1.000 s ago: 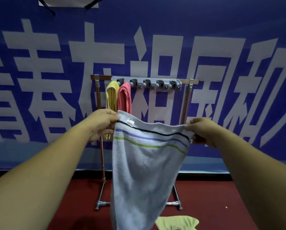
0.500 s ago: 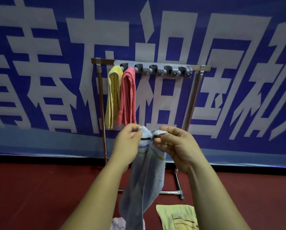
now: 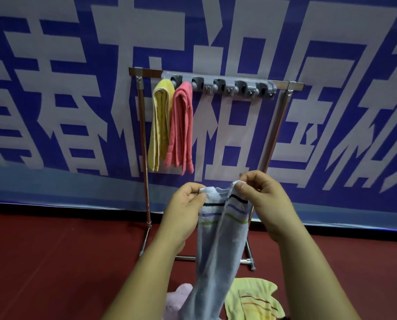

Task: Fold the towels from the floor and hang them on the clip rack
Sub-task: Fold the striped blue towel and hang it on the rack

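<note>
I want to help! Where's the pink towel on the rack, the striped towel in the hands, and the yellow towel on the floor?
pink towel [image 3: 181, 125]: head view, middle of its hanging folds.
striped towel [image 3: 218, 239]: head view, plain part below stripes.
yellow floor towel [image 3: 255, 289]: head view, its flat middle.

striped towel [image 3: 218, 241]: doubled, hanging upright | yellow towel [image 3: 159, 125], pink towel [image 3: 181, 125]: hung on clip rack [image 3: 229, 85]

Two towels [image 3: 170, 125] on rack [image 3: 216, 76], left end
</note>
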Demonstrator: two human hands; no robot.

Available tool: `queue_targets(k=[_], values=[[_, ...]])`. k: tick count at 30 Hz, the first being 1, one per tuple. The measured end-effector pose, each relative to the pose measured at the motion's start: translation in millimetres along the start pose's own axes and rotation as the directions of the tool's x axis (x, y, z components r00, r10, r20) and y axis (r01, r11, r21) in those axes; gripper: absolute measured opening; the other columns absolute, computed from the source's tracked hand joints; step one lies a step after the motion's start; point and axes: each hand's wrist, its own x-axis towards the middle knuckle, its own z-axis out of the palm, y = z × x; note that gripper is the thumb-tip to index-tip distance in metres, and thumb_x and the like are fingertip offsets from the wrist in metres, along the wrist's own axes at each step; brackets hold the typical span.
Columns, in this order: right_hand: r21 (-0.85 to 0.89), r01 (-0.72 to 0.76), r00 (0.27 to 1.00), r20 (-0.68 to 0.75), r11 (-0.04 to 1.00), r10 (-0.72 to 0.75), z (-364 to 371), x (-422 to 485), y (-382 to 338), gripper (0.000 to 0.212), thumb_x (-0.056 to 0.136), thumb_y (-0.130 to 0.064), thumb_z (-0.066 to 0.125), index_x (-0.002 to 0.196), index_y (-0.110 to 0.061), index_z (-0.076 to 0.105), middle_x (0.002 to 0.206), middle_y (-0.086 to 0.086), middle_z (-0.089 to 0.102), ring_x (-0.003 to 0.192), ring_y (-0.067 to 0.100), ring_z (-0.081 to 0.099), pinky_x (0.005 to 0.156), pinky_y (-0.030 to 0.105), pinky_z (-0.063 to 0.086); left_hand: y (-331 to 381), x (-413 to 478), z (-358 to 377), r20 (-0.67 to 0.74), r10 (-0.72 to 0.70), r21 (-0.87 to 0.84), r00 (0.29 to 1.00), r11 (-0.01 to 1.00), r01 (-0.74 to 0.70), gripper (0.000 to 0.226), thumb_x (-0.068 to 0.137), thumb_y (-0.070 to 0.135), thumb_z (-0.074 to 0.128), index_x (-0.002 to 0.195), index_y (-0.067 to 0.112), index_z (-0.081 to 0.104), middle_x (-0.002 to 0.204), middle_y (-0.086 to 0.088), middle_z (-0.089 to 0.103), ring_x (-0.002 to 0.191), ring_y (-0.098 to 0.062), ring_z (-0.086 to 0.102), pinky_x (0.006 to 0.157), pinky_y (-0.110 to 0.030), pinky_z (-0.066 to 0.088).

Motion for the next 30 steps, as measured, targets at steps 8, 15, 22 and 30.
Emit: queue_targets(k=[8,15,22,30], values=[[-0.079,-0.027,0.981,0.19,0.997,0.042,2,-5,12,0.016,0.106,-0.022,0.062,0.09,-0.025,0.063,0.103,0.01,0.079,0.1,0.03,0.074,0.092,0.048,0.058,-5,-7,2,0.03,-0.026,-0.028,0.999,0.999,0.027,0.014,0.107,0.011,0.059,0.105,0.016,0.072,0.098,-0.007,0.081,0.093,-0.021,0.074,0.095,-0.051,0.058],[-0.122,0.058,0.971,0.238,0.991,-0.028,12,-10,8,0.01,0.102,-0.023,0.068,0.092,-0.022,0.069,0.079,-0.001,0.066,0.076,0.011,0.057,0.073,0.038,0.051,1,-16,4,0.085,-0.018,-0.018,0.996,1.0,0.019,0.012,0.108,0.013,0.059,0.106,0.015,0.071,0.098,-0.006,0.082,0.096,-0.024,0.078,0.082,-0.036,0.061],[-0.168,0.082,0.974,0.223,0.982,-0.043,24,-16,4,0.009,0.099,-0.023,0.072,0.09,-0.022,0.071,0.085,0.015,0.071,0.071,0.016,0.058,0.067,0.039,0.052,6,-24,1,0.113,-0.025,-0.054,0.993,0.998,0.032,0.018,0.106,0.004,0.057,0.108,0.011,0.074,0.091,-0.004,0.082,0.083,-0.01,0.077,0.067,-0.017,0.057],[-0.206,0.083,0.987,0.155,0.975,-0.051,33,-21,-2,0.01,0.096,-0.023,0.076,0.09,-0.016,0.071,0.08,0.012,0.07,0.062,0.008,0.056,0.058,0.024,0.05,4,-31,0,0.116,0.002,-0.038,0.993,0.999,0.002,0.023,0.106,0.0,0.058,0.116,0.015,0.072,0.107,-0.002,0.083,0.105,-0.015,0.079,0.084,-0.022,0.059]])
